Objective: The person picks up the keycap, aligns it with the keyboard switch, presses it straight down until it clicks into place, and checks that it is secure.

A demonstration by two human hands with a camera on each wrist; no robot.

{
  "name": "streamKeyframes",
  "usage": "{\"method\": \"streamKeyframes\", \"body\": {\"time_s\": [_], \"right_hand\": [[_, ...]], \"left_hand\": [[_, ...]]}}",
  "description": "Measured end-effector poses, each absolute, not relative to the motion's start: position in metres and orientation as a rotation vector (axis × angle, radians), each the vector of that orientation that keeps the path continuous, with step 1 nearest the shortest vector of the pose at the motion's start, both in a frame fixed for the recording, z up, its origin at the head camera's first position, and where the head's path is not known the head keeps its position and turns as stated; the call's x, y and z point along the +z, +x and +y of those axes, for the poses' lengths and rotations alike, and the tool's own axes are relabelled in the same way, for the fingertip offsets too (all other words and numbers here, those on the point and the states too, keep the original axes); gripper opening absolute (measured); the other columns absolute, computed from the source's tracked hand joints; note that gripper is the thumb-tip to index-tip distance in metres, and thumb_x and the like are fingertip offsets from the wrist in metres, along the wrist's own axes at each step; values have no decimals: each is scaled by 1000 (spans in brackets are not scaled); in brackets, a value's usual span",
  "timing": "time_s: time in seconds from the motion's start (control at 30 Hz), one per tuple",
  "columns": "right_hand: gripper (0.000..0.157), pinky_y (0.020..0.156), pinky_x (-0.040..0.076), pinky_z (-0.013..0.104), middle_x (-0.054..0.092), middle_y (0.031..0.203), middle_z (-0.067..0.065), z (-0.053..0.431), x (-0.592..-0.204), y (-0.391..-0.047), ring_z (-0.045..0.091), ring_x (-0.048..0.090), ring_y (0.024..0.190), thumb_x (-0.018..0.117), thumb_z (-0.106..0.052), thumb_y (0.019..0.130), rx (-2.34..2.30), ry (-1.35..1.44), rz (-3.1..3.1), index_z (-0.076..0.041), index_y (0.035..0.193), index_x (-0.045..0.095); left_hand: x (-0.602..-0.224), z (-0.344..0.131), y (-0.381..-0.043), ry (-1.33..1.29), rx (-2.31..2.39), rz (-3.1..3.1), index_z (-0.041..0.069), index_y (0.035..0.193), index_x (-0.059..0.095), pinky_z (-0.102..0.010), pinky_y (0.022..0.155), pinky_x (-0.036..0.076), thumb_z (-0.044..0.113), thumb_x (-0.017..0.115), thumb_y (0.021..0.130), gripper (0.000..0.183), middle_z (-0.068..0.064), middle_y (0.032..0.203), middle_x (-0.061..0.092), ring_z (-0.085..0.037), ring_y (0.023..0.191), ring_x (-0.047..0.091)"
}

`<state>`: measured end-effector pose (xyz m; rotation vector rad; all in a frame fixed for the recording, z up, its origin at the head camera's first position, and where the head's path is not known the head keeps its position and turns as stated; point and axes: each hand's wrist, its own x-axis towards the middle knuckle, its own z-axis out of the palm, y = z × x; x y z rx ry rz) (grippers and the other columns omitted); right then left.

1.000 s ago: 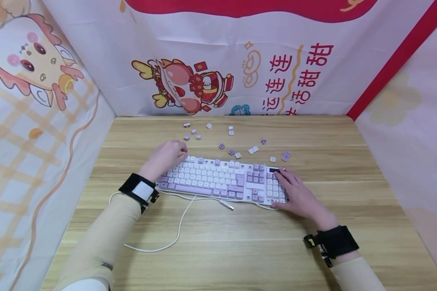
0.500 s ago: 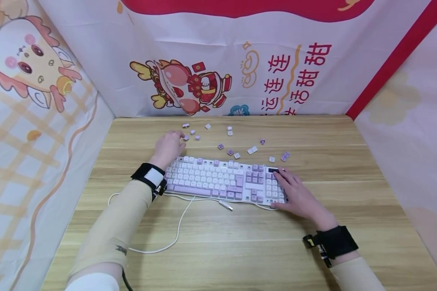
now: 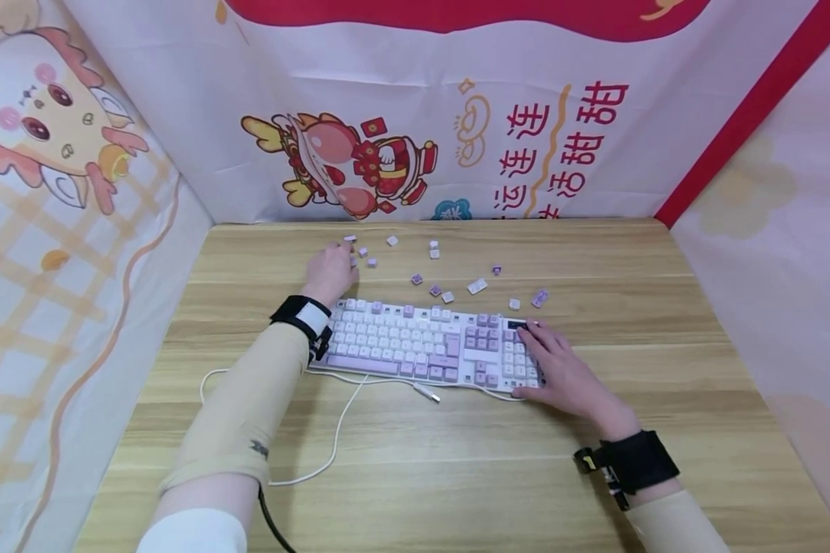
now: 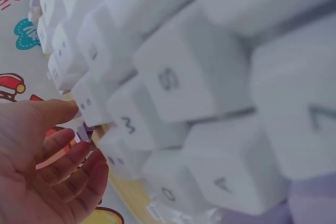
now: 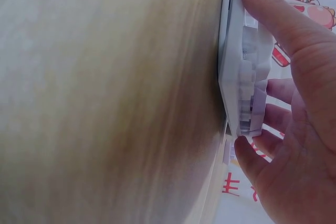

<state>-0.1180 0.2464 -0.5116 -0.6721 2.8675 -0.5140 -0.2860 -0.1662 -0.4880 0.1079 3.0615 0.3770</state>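
A white-and-purple keyboard (image 3: 387, 338) lies on a wood-grain counter (image 3: 498, 476), its middle taken as the center of the clock and the back wall as twelve, while a person works with both hands. At ten o'clock, the left hand (image 3: 330, 270) reaches past the far edge among small loose keys; the left wrist view shows its thumb held apart from loosely bent, spread fingers, near a purple key (image 4: 84, 131), though whether the fingertips touch one cannot be told. Just past three, the right hand (image 3: 569, 376) grips the keyboard's end, thumb on the near edge and fingers bent over the far side. Dark bare slots show along the keyboard's top row. Loose keys dot the counter beyond: a purple one (image 3: 371, 263) toward eleven, a white one (image 3: 434, 254) at twelve, a wide white one (image 3: 477, 286) between one and two, and a long purple one (image 3: 539, 298) at two. A white cable (image 3: 336, 445) loops out toward seven, and its plug (image 3: 426, 392) rests at six, just beside the near edge. Black bands circle both wrists, and a printed cloth (image 3: 387, 69) hangs behind at twelve.
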Motion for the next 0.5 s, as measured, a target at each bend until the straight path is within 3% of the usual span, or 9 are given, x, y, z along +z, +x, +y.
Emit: {"method": "streamKeyframes", "body": {"time_s": [0.33, 0.5], "right_hand": [[107, 118, 32, 60, 23, 163, 23, 247, -514, -117, 44, 21, 150, 82, -51, 77, -518, -665, 2868, -4, 156, 28], [106, 117, 33, 60, 23, 163, 23, 248, -515, -118, 45, 21, 151, 81, -51, 77, -524, -667, 2870, -4, 156, 28]], "left_hand": [[-491, -169, -296, 157, 343, 3043, -3, 118, 65, -48, 89, 55, 12, 60, 98, 26, -24, 114, 68, -37, 104, 66], [-492, -169, -300, 199, 409, 2997, -1, 119, 68, -45, 97, 53, 4, 61, 97, 24, -21, 119, 69, -34, 111, 65]]}}
